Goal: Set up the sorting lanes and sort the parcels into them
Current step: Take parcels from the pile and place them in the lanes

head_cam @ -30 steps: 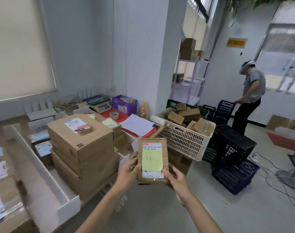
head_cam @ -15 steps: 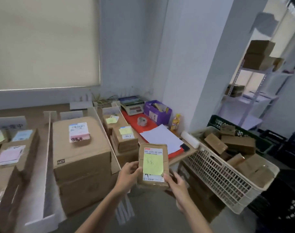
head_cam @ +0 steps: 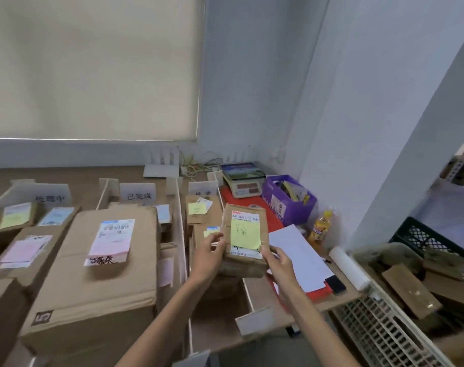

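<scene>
Snugly, both grips (head_cam: 208,256) (head_cam: 278,263) pinch the parcel (head_cam: 246,234).

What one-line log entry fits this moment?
step: sorting | left hand: grips parcel | right hand: grips parcel | parcel: held up, yellow note showing

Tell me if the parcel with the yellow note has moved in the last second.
Yes. The parcel has gone from in front of the white basket leftward and forward, over the table's rightmost lane near the purple box.
</scene>
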Motion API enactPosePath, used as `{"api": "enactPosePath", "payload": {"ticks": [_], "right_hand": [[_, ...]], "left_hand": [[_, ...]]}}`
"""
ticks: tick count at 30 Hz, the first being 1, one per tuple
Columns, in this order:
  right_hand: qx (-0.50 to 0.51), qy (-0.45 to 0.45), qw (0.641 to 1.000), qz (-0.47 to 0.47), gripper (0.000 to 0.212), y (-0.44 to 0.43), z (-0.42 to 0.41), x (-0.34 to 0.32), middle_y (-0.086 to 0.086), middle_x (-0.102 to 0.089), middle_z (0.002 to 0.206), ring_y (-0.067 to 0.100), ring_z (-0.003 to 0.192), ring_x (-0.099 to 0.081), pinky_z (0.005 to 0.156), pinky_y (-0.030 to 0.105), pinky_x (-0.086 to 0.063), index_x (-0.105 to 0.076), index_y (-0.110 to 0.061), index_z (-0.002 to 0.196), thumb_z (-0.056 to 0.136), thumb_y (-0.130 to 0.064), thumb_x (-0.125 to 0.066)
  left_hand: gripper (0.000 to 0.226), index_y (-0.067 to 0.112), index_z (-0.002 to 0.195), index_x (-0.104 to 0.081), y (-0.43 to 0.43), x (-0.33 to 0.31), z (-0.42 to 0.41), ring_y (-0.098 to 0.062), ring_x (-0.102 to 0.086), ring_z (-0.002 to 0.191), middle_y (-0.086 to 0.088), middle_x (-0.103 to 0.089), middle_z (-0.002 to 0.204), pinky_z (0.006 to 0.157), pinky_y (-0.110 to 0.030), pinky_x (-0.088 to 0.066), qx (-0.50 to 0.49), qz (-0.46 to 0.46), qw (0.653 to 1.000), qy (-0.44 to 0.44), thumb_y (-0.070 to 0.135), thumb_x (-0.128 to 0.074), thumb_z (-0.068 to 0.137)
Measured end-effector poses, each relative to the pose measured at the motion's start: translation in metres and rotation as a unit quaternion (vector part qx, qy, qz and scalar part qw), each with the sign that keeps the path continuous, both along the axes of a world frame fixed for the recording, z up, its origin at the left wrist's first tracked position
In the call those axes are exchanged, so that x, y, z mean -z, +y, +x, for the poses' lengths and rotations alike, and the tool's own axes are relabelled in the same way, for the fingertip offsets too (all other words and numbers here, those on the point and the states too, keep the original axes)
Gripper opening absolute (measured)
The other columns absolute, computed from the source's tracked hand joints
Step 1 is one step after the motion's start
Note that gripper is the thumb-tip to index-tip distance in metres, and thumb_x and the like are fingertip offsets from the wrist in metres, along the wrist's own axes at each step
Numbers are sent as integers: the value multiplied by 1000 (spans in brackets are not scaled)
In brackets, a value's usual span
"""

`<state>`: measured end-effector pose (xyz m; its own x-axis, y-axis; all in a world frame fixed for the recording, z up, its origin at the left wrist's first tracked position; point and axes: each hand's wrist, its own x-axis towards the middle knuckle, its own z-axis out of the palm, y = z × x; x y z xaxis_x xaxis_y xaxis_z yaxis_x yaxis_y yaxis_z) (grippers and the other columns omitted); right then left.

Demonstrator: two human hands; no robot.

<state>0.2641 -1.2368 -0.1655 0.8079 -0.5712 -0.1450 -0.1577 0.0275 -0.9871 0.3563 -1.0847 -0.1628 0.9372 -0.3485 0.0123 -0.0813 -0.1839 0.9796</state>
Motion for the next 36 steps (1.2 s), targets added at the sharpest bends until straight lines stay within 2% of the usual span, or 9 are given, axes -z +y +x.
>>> {"api": "enactPosePath", "payload": {"ticks": [3,5,9,12,14,19,26,31,36], "right_hand": [[-28,-1,999,-31,14,-23,56,-7,2,-69,106,13,97,-66,78,31,-58,-63,-24,101,93,-34,-57],[-54,-6,997,-48,10,-37,98,-11,1,-69,107,14,97,-65,85,36,-57,-63,-29,99,93,-34,-57],[-100,-4,992,-73,29,-60,184,-13,-2,-62,108,14,99,-60,88,29,-52,-56,-14,121,94,-25,-56],[-141,23,987,-68,33,-76,243,-1,3,-61,117,19,104,-60,94,38,-51,-50,-14,127,94,-17,-55],[-165,46,983,-66,31,-87,279,13,5,-61,118,20,103,-60,91,36,-51,-50,-12,126,95,-16,-52],[-215,102,970,-54,46,-102,341,55,6,-55,133,23,119,-55,101,38,-47,-42,-12,140,96,-12,-52],[-240,119,962,-43,50,-109,366,88,6,-50,139,23,124,-49,104,40,-43,-36,-18,144,96,-24,-52],[-201,73,965,-153,45,-115,349,73,5,-45,140,22,126,-46,105,42,-42,-40,-16,140,97,-28,-48],[-215,-38,950,-225,30,-81,308,23,3,-55,127,16,116,-50,102,36,-42,-54,-14,125,98,-20,-44]], "left_hand": [[40,25,124,-59,-24,1,41,-18,-54,117,-1,-58,127,99,-43,-47,-39,0,999,13,39,-43,91],[36,19,129,-54,-40,-4,71,-19,-53,118,-1,-57,128,101,-43,-46,-73,-29,996,39,26,-41,96],[33,13,128,-50,-66,-9,138,-16,-56,95,-2,-58,108,84,-31,-48,-154,-50,982,99,14,-40,97],[33,15,130,-48,-81,0,183,-19,-57,100,-4,-59,118,83,-33,-47,-172,-41,975,132,16,-43,97],[35,15,132,-48,-90,10,212,-21,-58,102,-6,-60,118,81,-33,-49,-188,-29,970,151,16,-45,97],[46,19,136,-46,-101,50,265,-22,-55,116,-3,-58,128,98,-41,-47,-209,19,964,161,8,-47,92],[43,13,132,-49,-100,62,272,-15,-47,110,-4,-54,128,92,-31,-41,-213,58,961,164,-1,-40,93],[35,13,127,-53,-90,46,254,-20,-53,116,-5,-58,124,96,-30,-44,-235,78,961,120,8,-42,95],[27,15,116,-59,-60,-12,207,-8,-56,95,3,-60,110,68,-14,-41,-251,109,962,5,10,-41,96]]}}
